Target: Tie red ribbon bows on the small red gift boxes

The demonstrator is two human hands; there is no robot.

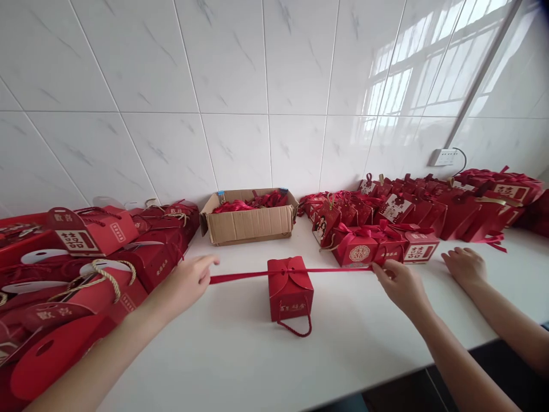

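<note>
Left grip (189, 283) and right grip (398, 286) both pinch the red ribbon (240, 277), taut across the rope-handled gift box (290, 294). Uneven pull could drag or tip it.

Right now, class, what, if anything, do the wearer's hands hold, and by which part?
A red ribbon: left hand near one end, right hand near the other.

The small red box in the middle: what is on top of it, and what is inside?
A red ribbon runs across the top of the small red box, stretched between the left hand and right hand. Folded flaps cover the inside; its contents cannot be seen.
</note>
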